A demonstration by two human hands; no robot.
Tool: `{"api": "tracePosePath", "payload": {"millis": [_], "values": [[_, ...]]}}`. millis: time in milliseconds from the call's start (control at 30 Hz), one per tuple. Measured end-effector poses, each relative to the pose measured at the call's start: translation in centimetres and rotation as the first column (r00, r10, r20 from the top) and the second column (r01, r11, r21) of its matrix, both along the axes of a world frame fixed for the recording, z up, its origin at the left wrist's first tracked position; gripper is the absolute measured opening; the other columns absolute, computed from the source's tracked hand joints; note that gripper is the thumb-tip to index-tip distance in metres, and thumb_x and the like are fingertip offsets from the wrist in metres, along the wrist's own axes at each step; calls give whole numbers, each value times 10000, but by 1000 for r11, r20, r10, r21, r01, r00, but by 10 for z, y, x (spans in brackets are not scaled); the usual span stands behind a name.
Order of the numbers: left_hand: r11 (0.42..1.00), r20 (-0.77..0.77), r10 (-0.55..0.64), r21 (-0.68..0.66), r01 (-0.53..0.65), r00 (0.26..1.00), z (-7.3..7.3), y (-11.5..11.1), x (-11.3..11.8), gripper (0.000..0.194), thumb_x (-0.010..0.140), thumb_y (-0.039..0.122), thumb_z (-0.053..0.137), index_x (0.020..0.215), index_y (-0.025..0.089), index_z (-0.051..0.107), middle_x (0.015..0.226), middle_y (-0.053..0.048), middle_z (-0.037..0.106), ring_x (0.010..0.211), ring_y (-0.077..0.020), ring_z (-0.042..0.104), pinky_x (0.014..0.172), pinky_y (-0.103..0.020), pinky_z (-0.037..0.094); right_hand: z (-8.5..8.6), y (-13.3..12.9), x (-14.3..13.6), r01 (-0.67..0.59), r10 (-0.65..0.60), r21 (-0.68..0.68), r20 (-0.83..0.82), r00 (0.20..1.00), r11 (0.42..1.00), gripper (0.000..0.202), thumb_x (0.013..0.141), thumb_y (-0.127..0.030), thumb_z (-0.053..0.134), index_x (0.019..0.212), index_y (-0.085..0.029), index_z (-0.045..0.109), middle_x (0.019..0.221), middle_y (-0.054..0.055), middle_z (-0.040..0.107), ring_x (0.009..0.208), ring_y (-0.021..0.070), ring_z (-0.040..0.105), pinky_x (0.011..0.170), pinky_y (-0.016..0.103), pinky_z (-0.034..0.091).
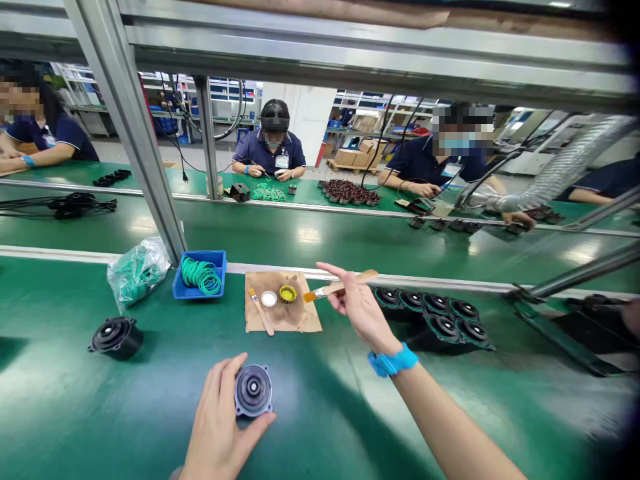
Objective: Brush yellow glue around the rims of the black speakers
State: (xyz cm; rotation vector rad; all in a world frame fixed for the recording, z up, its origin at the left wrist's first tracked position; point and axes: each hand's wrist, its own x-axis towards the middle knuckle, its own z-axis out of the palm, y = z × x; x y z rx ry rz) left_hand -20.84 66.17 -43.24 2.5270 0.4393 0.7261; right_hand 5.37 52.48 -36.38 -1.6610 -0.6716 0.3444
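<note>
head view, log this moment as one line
left hand: holds black housing | right hand: holds brush near yellow pot | blue tray: green rings

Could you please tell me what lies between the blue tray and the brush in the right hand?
In the head view, between the tray and held brush lie another brush, a white disc and a small yellow pot, all on cardboard.

The left hand [217,410] grips a round black housing [253,391]; the right hand [364,311], yellow pot [288,293] to its left and green-ringed housings [442,327] to its right, holds a brush [330,289].
</note>
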Motion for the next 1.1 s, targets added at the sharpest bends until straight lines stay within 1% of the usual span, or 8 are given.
{"api": "tracePosePath", "payload": {"millis": [100, 167, 233, 300, 400, 700, 933, 1100], "values": [[984, -87, -145, -118, 134, 986, 5, 5, 4, 759, 809, 210, 602, 1465, 258, 223, 1360, -135, 527, 1210, -273, 574, 948, -432, 542, -14, 19, 21, 30, -16, -113, 122, 992, 993, 733, 876, -763, 290, 898, -130, 660, 581, 15, 502, 485, 102, 452, 434, 207, 335], [980, -104, -150, -147, 134, 983, 4, 6, 7, 903, 764, 212, 653, 1500, 251, 132, 1418, -153, 470, 1258, -295, 536, 981, -454, 518, -26, 30, 31, 35, -12, -153, 148, 989, 988, 669, 879, -733, 327, 807, -141, 630, 604, 33, 553, 498, 113, 496, 456, 214, 374], [988, -83, -87, -137, 75, 993, -2, 5, 11, 981, 710, 257, 742, 1492, 233, 150, 1324, -165, 527, 1165, -305, 598, 915, -446, 555, -37, 39, 37, 36, 2, -199, 189, 982, 979, 548, 900, -647, 393, 789, -154, 605, 612, 34, 585, 514, 126, 534, 493, 223, 409], [992, -41, -39, -125, 34, 998, -8, 4, 13, 905, 729, 293, 746, 1460, 224, 218, 1170, -132, 598, 1023, -271, 660, 835, -410, 586, -43, 43, 38, 32, 27, -242, 236, 971, 970, 418, 915, -532, 447, 765, -165, 581, 623, 33, 604, 547, 141, 567, 545, 236, 434], [989, 7, -44, -140, 45, 999, -13, 4, 14, 740, 795, 311, 669, 1419, 223, 280, 1106, -101, 640, 973, -238, 677, 820, -382, 589, -44, 46, 37, 39, 53, -292, 301, 952, 956, 321, 927, -400, 448, 726, -176, 558, 645, 34, 614, 617, 165, 603, 624, 258, 443], [990, 8, -41, -137, 42, 999, -11, 5, 10, 678, 811, 322, 655, 1397, 236, 327, 1205, -109, 630, 1056, -234, 664, 855, -364, 583, -38, 53, 32, 58, 89, -352, 387, 918, 934, 284, 929, -321, 450, 697, -182, 539, 762, 65, 650, 759, 203, 633, 744, 287, 432], [988, 24, -7, -153, 11, 1000, -12, 4, 10, 685, 771, 314, 720, 1359, 227, 379, 1138, -94, 636, 976, -223, 683, 810, -332, 593, -29, 48, 31, 53, 76, -298, 404, 912, 953, 340, 934, -367, 435, 664, -183, 531, 794, 63, 646, 716, 188, 620, 717, 283, 424], [987, 11, -19, -161, 21, 1000, -13, 5, 8, 674, 798, 321, 694, 1375, 229, 358, 1174, -94, 636, 998, -222, 680, 821, -329, 591, -39, 44, 37, 24, 61, -230, 357, 932, 973, 386, 935, -460, 415, 706, -179, 549, 788, 49, 635, 625, 149, 592, 647, 261, 441]]}}
